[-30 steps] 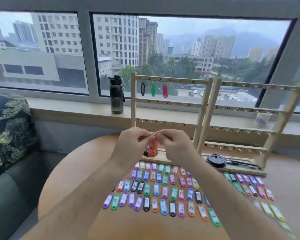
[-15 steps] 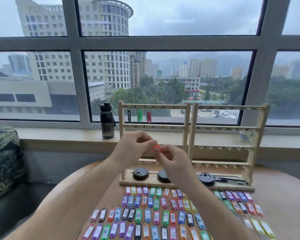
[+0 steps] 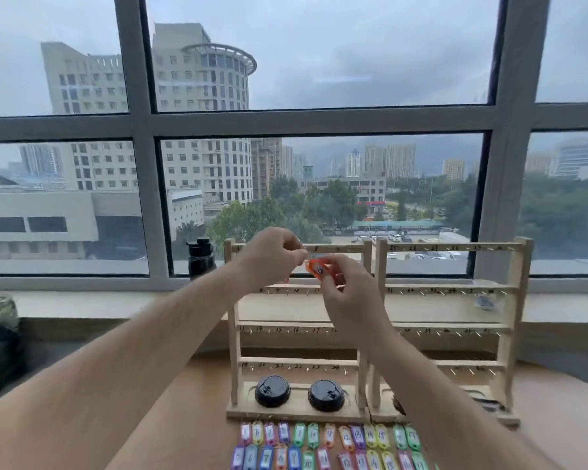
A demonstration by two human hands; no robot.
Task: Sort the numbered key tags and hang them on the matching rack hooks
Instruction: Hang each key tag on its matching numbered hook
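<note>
Both hands hold an orange key tag (image 3: 318,268) up in front of the top rail of the left wooden rack (image 3: 333,248). My left hand (image 3: 272,256) pinches the tag's metal ring at its left end. My right hand (image 3: 348,293) grips the tag's body from the right and below. The tag's white label faces me; its number is too blurred to read. The hung tags on the top rail are hidden behind my left hand. Rows of coloured numbered tags (image 3: 330,442) lie on the table in front of the rack.
A second wooden rack (image 3: 455,247) stands to the right of the first. Two black lids (image 3: 273,391) sit in the left rack's base tray. A dark bottle (image 3: 201,257) stands on the windowsill at the left. The round wooden table (image 3: 204,385) meets the sill.
Both hands have lifted the orange tag from low in front of the rack up to its top rail. The camera has tilted upward, so fewer table tags show.
</note>
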